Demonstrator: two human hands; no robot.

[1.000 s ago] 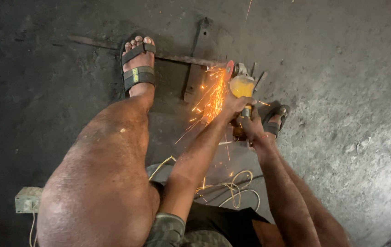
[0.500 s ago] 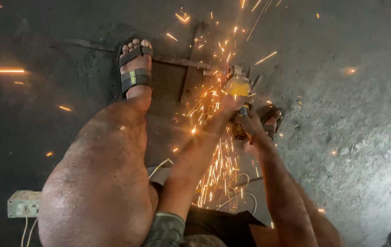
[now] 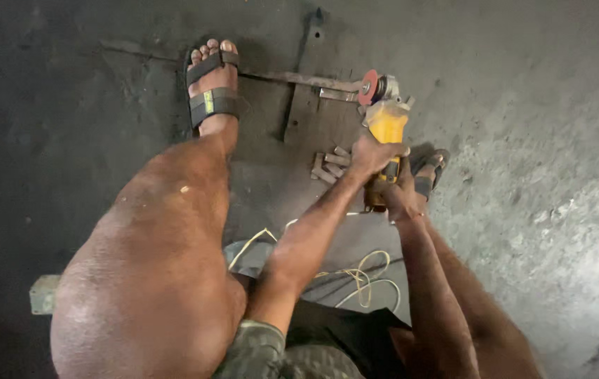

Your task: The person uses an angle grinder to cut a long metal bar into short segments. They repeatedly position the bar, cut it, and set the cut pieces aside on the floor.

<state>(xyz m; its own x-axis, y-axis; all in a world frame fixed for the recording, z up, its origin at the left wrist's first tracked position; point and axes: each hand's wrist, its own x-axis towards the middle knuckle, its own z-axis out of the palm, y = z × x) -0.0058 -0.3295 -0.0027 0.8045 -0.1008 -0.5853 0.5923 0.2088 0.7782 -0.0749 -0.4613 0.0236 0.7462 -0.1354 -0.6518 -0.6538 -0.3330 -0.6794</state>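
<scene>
Where sandals [image 3: 210, 91] press, dark concrete floor [image 3: 538, 105] spreads.

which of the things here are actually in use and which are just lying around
In use: the yellow angle grinder, gripped by left hand and right hand; its red disc; the long metal bar pinned under the sandalled foot; the grinder's cable.

Lying about: the short cut metal pieces; the small box at the left edge.

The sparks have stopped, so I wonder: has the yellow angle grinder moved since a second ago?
Yes. The yellow angle grinder has lifted slightly; its red disc now sits just clear of the long flat steel bar instead of biting into it.
</scene>
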